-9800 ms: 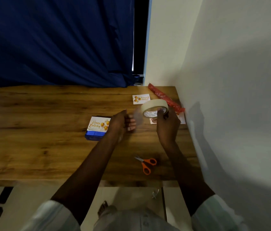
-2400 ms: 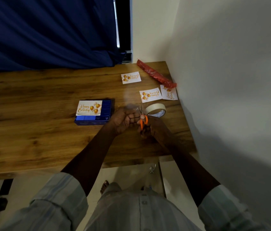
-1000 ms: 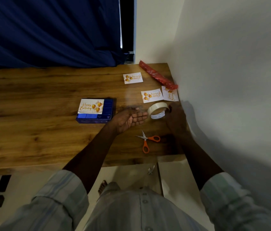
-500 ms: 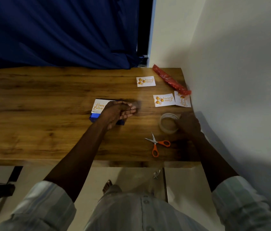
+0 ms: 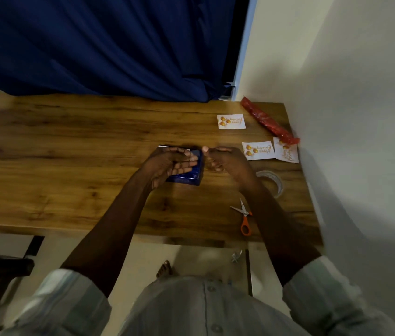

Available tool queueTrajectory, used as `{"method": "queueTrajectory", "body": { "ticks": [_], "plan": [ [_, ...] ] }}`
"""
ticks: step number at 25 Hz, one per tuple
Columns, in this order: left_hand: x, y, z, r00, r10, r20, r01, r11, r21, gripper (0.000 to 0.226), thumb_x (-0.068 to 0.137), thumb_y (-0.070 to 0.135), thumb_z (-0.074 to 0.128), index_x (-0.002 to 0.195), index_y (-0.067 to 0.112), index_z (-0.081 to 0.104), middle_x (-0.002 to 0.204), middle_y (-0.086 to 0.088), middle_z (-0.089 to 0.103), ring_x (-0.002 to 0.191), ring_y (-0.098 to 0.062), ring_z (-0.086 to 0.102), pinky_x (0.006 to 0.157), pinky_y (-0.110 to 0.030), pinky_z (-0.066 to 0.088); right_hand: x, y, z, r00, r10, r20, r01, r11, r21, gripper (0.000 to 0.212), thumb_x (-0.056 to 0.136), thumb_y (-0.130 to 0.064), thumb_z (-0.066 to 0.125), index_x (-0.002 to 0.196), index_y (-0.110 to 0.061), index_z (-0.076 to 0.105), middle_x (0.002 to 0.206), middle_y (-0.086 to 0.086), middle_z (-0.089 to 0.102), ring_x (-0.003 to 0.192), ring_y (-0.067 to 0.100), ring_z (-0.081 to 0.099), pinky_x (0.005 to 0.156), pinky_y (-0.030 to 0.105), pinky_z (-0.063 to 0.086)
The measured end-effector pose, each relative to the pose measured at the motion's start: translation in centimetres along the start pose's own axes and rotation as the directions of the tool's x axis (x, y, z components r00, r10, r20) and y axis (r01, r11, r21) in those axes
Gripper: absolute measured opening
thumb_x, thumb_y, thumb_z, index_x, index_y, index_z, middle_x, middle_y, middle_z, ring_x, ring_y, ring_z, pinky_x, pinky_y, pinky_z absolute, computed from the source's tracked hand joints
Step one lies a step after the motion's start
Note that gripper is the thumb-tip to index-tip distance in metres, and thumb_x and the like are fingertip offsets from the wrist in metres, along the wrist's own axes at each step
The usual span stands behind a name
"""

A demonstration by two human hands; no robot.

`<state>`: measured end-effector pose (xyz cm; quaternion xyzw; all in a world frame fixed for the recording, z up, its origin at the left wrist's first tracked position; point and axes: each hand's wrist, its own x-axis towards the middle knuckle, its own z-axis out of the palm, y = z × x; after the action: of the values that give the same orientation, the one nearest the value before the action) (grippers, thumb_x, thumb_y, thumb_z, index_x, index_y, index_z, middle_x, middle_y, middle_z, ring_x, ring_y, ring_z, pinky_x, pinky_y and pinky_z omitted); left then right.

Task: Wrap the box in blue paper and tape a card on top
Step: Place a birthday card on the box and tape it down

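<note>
The box wrapped in blue paper [image 5: 188,177] lies on the wooden table [image 5: 70,146]. A white card [image 5: 163,147] lies on top of it, and only one corner shows past my left hand. My left hand [image 5: 171,164] is over the box, fingers pointing right and thumb on top. My right hand [image 5: 223,161] is just right of the box, fingers curled, its thumb tip almost meeting the left fingertips. Between them they seem to pinch a short clear tape strip, which is barely visible.
The tape roll [image 5: 270,181] lies flat near the right edge, with the orange-handled scissors [image 5: 245,221] in front of it. Three spare cards [image 5: 231,121] [image 5: 258,150] [image 5: 287,154] and a red roll [image 5: 268,122] lie at the back right. A wall bounds the right side.
My right hand has let go of the tape roll and moved left to meet my left hand at the box. The scissors, put down a second ago, have not moved.
</note>
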<state>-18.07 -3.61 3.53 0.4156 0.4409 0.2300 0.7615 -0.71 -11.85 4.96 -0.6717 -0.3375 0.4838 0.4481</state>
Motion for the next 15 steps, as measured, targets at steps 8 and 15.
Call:
{"method": "queueTrajectory", "body": {
  "ticks": [8, 15],
  "plan": [
    [0.3, 1.2, -3.3, 1.000, 0.009, -0.005, -0.009, 1.000, -0.014, 0.019, 0.087, 0.000, 0.063, 0.105, -0.007, 0.064, 0.104, -0.024, 0.071, 0.099, -0.033, 0.069, 0.086, -0.039, 0.058, 2.0, -1.5, 4.8, 1.000, 0.026, -0.001, -0.026, 0.999, 0.019, 0.010, 0.080, -0.011, 0.075, 0.088, -0.008, 0.070, 0.073, 0.001, 0.066, 0.067, 0.010, 0.057, 0.061, 0.019, 0.046],
    [1.2, 1.1, -3.8, 0.996, -0.034, -0.077, 0.037, 0.999, 0.039, 0.020, 0.089, 0.003, 0.062, 0.107, -0.005, 0.066, 0.105, -0.021, 0.071, 0.098, -0.030, 0.071, 0.089, -0.039, 0.056, 2.8, -0.8, 6.9, 0.983, -0.055, -0.173, 0.048, 0.998, -0.045, 0.004, 0.077, -0.008, 0.075, 0.075, -0.011, 0.073, 0.074, 0.003, 0.071, 0.066, 0.011, 0.062, 0.067, 0.026, 0.049]
  ]
}}
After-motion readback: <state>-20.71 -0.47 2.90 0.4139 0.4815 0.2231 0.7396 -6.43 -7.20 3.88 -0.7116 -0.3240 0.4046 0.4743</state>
